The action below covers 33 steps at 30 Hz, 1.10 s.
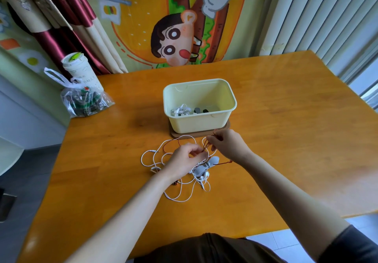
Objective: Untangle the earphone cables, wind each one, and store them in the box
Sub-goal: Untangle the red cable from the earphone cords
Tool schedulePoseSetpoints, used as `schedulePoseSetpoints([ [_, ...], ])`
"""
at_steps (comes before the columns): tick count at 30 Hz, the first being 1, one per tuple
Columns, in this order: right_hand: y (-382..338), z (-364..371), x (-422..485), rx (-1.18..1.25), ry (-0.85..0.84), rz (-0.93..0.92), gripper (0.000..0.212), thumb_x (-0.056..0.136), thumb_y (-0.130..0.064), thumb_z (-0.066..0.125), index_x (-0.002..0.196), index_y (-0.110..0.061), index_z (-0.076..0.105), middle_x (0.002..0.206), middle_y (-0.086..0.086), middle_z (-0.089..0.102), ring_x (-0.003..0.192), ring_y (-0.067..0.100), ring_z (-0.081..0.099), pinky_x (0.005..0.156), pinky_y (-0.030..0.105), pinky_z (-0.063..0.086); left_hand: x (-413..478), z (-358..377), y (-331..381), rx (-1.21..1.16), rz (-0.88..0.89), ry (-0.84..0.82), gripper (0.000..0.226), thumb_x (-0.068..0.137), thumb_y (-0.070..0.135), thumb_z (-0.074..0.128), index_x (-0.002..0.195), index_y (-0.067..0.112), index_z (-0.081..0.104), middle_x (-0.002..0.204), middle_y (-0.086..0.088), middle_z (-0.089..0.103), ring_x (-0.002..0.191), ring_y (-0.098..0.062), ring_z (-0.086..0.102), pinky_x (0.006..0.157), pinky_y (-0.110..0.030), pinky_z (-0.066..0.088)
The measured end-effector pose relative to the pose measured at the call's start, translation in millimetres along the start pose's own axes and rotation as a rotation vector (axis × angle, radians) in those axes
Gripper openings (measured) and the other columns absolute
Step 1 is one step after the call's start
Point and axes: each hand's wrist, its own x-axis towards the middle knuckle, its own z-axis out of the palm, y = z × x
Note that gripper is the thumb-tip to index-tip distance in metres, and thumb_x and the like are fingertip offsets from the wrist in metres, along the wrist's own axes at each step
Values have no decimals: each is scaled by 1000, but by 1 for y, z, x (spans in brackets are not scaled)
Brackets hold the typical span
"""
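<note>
We note both hands at work mid-table (286, 119). The left hand (185, 156) pinches the white cable (201, 178) in the tangle. The right hand (227, 144), fingers curled, pinches the red-brown cable (224, 163). The tangle lies just on the near-edge side of the cream box (199, 123), which holds a white earphone bundle (181, 110).

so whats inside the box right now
In the box, a bundle of white earphones lies on the left, with two dark items beside it. The near wall hides the front of the floor.

Lettering on cup (82, 72) illegible
</note>
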Motion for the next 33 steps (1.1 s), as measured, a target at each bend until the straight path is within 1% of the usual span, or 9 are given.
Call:
schedulePoseSetpoints([
  [3, 9, -2, 3, -32, 44, 67, 31, 96, -30, 49, 72, -17, 62, 64, -10, 61, 54, 6, 49, 53, 25, 39, -4, -9, 0, 31, 16, 60, 21, 95, 26, 55, 78, 30, 68, 100, -2, 65, 96, -10, 58, 85, -20, 43],
  [5, 13, -3, 4, -26, 75, 112, 31, 96, -30, 48, 74, -16, 63, 62, -12, 59, 57, 9, 51, 54, 25, 40, -5, -15, -2, 85, 8, 62, 21, 95, 26, 55, 82, 28, 71, 90, 1, 69, 90, -10, 61, 82, -22, 46],
  [9, 11, 0, 4, -29, 132, 129, 29, 97, -31, 47, 80, -15, 63, 67, -8, 61, 58, 8, 52, 51, 24, 39, -7, -18, -8, 209, 19, 160, 20, 91, 28, 60, 103, 18, 74, 85, 10, 63, 82, 0, 55, 70, -5, 39],
  [11, 9, 3, 3, -26, 153, 112, 28, 97, -32, 47, 84, -14, 64, 72, -4, 65, 64, 11, 57, 53, 25, 43, -8, -16, -10, 228, 29, 149, 21, 90, 27, 63, 106, 16, 73, 89, 10, 63, 86, -1, 55, 74, -9, 40],
  [14, 5, 7, 1, 49, 128, 22, 27, 96, -30, 50, 82, -12, 65, 67, -7, 63, 66, 13, 60, 61, 29, 48, -9, -12, -6, 52, -16, 31, 19, 94, 22, 59, 108, 19, 70, 83, 9, 66, 83, -3, 59, 78, -17, 46],
  [20, -3, 14, -2, 128, 45, -88, 30, 95, -28, 52, 73, -10, 64, 63, -7, 62, 56, 6, 53, 53, 16, 39, -5, -6, 3, -242, -138, 22, 25, 100, 24, 46, 123, 18, 52, 75, -1, 69, 78, -16, 67, 85, -32, 48],
  [25, 0, 11, -2, 111, 24, -93, 31, 95, -27, 53, 68, -12, 59, 60, -10, 59, 48, 2, 45, 47, 12, 34, -5, -7, 4, -253, -70, 32, 12, 97, 14, 51, 106, 19, 58, 74, -2, 69, 69, -19, 68, 76, -32, 52],
  [29, 2, 13, 0, 93, 3, -80, 31, 94, -28, 53, 76, -5, 64, 62, -9, 61, 55, 5, 50, 56, 22, 39, -4, -7, 6, -94, -120, -27, 17, 99, 22, 48, 88, 19, 60, 84, 2, 58, 83, -13, 55, 77, -24, 43],
  [33, 1, 10, 3, 28, 30, -54, 33, 97, -28, 49, 65, -21, 55, 59, -14, 55, 53, 3, 48, 54, 20, 35, -4, -11, 4, 41, -120, -34, 20, 100, 26, 44, 90, 15, 56, 100, -3, 48, 93, -14, 47, 79, -18, 37],
])
